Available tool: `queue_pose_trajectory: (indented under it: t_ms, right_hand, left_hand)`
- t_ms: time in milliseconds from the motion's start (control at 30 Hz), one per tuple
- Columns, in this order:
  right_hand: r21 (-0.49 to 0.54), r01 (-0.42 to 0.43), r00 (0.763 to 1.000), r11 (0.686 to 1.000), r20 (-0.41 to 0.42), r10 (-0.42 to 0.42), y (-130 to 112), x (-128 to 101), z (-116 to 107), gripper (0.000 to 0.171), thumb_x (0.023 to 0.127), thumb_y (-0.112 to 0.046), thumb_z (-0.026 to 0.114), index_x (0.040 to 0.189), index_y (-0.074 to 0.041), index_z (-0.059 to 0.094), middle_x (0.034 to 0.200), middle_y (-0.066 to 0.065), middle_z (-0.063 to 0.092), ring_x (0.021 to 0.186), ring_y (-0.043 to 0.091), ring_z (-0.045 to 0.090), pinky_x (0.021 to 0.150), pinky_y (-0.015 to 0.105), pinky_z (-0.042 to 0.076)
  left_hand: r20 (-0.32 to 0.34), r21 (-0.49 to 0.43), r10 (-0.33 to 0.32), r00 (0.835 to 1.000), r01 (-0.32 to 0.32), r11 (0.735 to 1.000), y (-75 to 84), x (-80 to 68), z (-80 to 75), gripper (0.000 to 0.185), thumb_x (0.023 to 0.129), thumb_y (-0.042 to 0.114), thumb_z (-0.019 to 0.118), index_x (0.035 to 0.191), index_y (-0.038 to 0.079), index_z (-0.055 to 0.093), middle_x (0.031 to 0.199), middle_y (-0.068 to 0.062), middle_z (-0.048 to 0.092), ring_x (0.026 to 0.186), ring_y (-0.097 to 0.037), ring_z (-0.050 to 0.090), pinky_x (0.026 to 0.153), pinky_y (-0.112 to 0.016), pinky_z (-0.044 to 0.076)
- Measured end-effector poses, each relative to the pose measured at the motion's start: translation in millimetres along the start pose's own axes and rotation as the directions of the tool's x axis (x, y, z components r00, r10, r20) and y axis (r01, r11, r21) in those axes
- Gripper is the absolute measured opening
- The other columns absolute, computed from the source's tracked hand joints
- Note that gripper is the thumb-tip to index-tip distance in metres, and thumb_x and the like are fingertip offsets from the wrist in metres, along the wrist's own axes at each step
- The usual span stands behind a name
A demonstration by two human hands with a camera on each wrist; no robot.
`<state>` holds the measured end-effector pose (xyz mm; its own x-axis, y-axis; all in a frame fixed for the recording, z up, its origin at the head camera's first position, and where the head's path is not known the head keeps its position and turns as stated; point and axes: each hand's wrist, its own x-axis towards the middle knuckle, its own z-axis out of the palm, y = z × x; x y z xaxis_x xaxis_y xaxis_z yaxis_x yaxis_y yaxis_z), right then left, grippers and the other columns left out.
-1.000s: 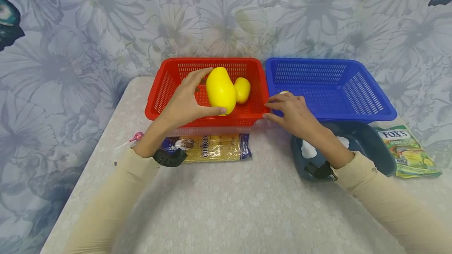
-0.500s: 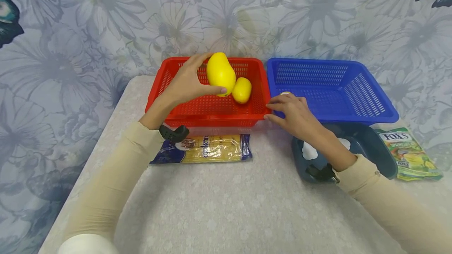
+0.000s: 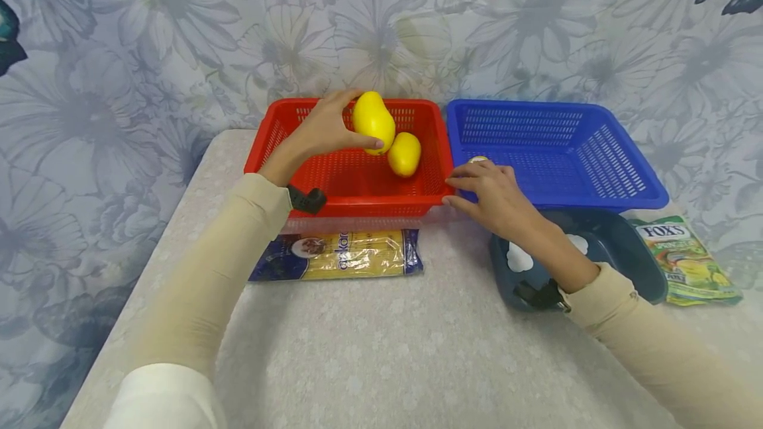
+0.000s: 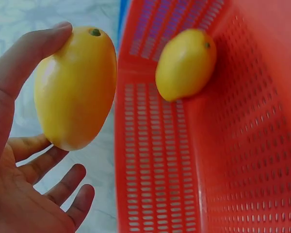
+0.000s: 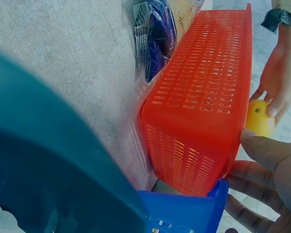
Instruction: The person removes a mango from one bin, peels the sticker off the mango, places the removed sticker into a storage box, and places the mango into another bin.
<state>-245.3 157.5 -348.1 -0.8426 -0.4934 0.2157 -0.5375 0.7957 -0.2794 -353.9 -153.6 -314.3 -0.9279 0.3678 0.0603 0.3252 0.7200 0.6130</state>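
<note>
The left hand (image 3: 324,130) holds the big yellow mango (image 3: 373,122) up over the red basket (image 3: 352,181), its long side standing almost straight up. 1 small yellow mango (image 3: 404,153) lies just below it in the basket. The right hand (image 3: 497,196) rests with loose fingers where the red basket meets the blue basket (image 3: 596,151). The green bag (image 3: 685,260) beside the right arm says "FOX'S".
</note>
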Motion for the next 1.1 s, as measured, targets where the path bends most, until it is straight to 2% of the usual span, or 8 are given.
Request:
queue_pose_trajectory:
  t_ms: [233, 333, 500, 633, 833, 1100]
  right_hand:
    - [0.005, -0.003, 1.0, 1.0, -0.006, 0.003, 0.2, -1.6, 0.1, 0.041, 0.089, -0.029, 0.077, 0.122, -0.004, 0.072, 0.121, 0.01, 0.066, 0.119, 0.029, 0.05, 0.09, 0.056, 0.034]
    - [0.006, 0.006, 1.0, 1.0, -0.013, -0.006, 1.4, -1.8, 0.8, 0.041, 0.089, -0.029, 0.077, 0.121, -0.004, 0.072, 0.121, 0.009, 0.066, 0.118, 0.028, 0.05, 0.087, 0.055, 0.035]
    - [0.004, 0.025, 1.0, 1.0, -0.016, -0.025, 2.4, -0.7, 1.3, 0.039, 0.09, -0.028, 0.077, 0.12, -0.004, 0.073, 0.12, 0.009, 0.066, 0.117, 0.029, 0.05, 0.086, 0.056, 0.035]
    - [-0.005, 0.018, 1.0, 1.0, -0.012, -0.018, 2.9, -1.0, 0.6, 0.038, 0.09, -0.028, 0.076, 0.12, -0.004, 0.073, 0.119, 0.009, 0.066, 0.117, 0.028, 0.05, 0.087, 0.056, 0.034]
    - [-0.013, 0.019, 1.0, 1.0, -0.016, -0.019, 4.2, -2.3, 1.0, 0.039, 0.09, -0.031, 0.077, 0.12, -0.006, 0.073, 0.119, 0.008, 0.066, 0.118, 0.028, 0.051, 0.089, 0.055, 0.034]
    - [-0.015, 0.029, 1.0, 0.999, -0.011, -0.029, 6.0, -0.9, 2.1, 0.039, 0.091, -0.031, 0.076, 0.121, -0.006, 0.073, 0.12, 0.008, 0.066, 0.117, 0.028, 0.051, 0.089, 0.056, 0.034]
  left_hand:
    - [0.083, 0.012, -0.024, 0.996, 0.023, 1.0, -13.1, 19.3, 7.1, 0.104, 0.075, 0.057, 0.081, 0.157, 0.015, 0.033, 0.157, -0.009, 0.032, 0.138, -0.031, 0.033, 0.111, -0.051, 0.033]
    - [0.127, 0.036, -0.065, 0.99, 0.061, 0.997, -16.9, 24.4, 10.3, 0.107, 0.075, 0.058, 0.08, 0.158, 0.015, 0.028, 0.16, -0.009, 0.028, 0.141, -0.033, 0.029, 0.113, -0.052, 0.03]
    - [0.186, 0.069, -0.137, 0.973, 0.126, 0.99, -23.3, 29.9, 12.8, 0.107, 0.077, 0.054, 0.08, 0.159, 0.013, 0.025, 0.158, -0.011, 0.03, 0.139, -0.033, 0.03, 0.113, -0.053, 0.03]
    - [0.234, 0.067, -0.149, 0.961, 0.137, 0.988, -28.7, 35.1, 16.4, 0.105, 0.079, 0.05, 0.08, 0.159, 0.01, 0.024, 0.156, -0.013, 0.034, 0.137, -0.033, 0.034, 0.115, -0.052, 0.028]
    - [0.299, 0.06, -0.197, 0.934, 0.188, 0.98, -36.5, 40.4, 24.2, 0.105, 0.081, 0.049, 0.079, 0.16, 0.013, 0.021, 0.157, -0.012, 0.032, 0.138, -0.032, 0.032, 0.116, -0.052, 0.024]
    - [0.368, 0.054, -0.226, 0.902, 0.222, 0.973, -43.0, 44.9, 35.8, 0.103, 0.082, 0.047, 0.079, 0.16, 0.016, 0.02, 0.158, -0.013, 0.03, 0.14, -0.033, 0.03, 0.116, -0.055, 0.024]
